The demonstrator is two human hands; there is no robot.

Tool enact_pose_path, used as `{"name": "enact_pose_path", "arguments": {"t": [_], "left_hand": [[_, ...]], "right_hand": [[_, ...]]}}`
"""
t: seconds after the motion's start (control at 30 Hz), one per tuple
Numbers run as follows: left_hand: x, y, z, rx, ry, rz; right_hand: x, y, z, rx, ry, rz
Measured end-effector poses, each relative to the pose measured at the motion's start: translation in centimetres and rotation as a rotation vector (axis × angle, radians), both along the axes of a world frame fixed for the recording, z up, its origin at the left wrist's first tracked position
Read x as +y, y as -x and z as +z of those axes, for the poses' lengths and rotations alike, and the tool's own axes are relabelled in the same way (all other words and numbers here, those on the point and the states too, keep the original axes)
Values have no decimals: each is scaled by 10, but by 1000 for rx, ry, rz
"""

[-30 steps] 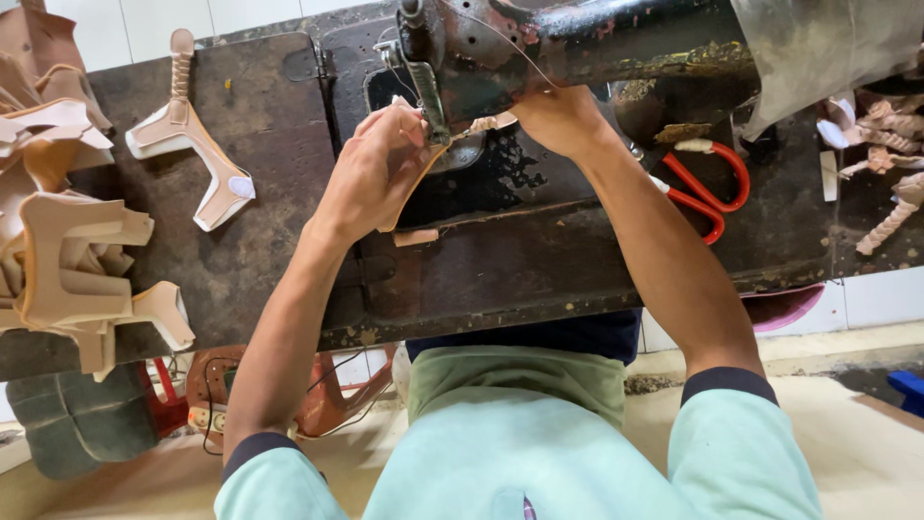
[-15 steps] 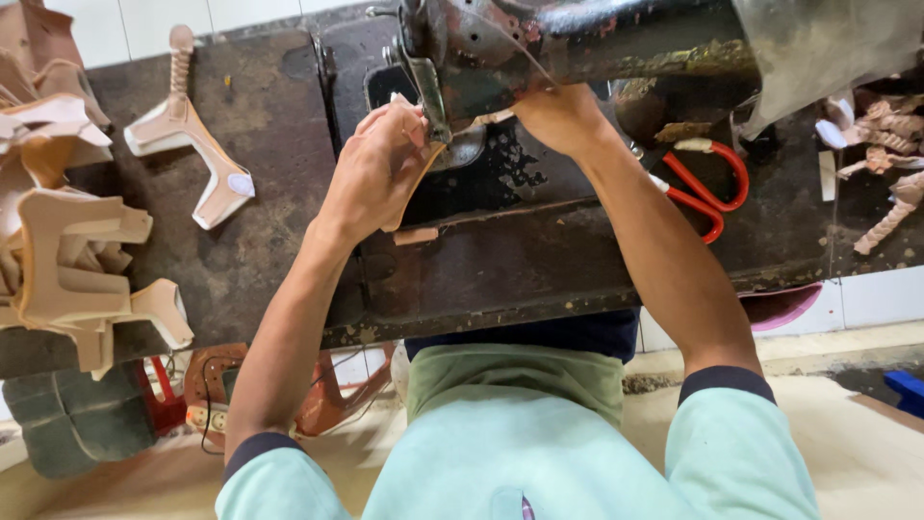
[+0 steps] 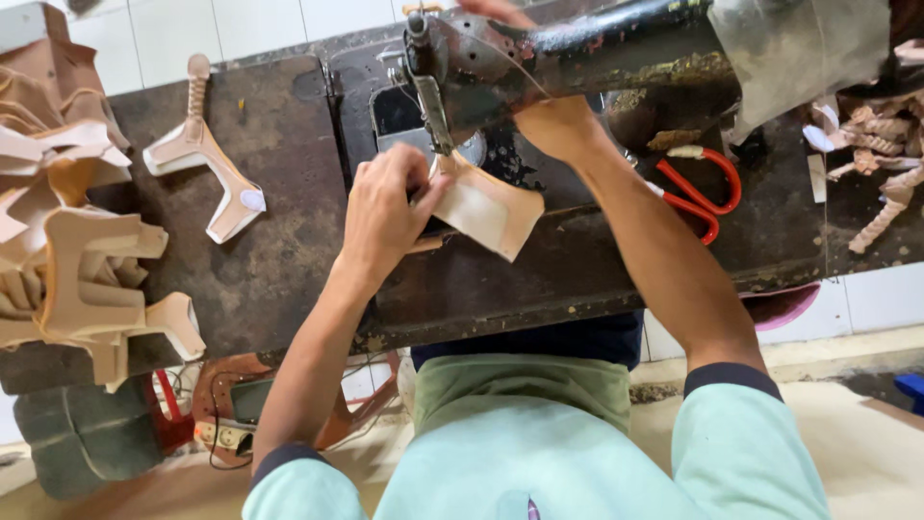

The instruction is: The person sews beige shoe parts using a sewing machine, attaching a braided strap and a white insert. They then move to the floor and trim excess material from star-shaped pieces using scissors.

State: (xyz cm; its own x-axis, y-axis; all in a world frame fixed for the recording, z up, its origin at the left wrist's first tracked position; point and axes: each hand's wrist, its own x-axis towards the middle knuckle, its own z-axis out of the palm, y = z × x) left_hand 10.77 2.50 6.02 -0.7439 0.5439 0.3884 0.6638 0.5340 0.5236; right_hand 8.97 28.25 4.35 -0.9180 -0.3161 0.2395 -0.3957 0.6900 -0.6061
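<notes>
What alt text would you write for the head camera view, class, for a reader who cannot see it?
A person's left hand and right hand hold a tan leather piece under the needle of a black sewing machine on a dark worktable. Stacked tan cut pieces lie at the left, and red-handled scissors at the right.
</notes>
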Motion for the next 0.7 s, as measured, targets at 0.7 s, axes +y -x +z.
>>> {"name": "enact_pose_path", "arguments": {"t": [0.7], "left_hand": [[0,10,1,-282,-190,-75]], "right_hand": [[181,-135,79,346,-314,-936]]}}
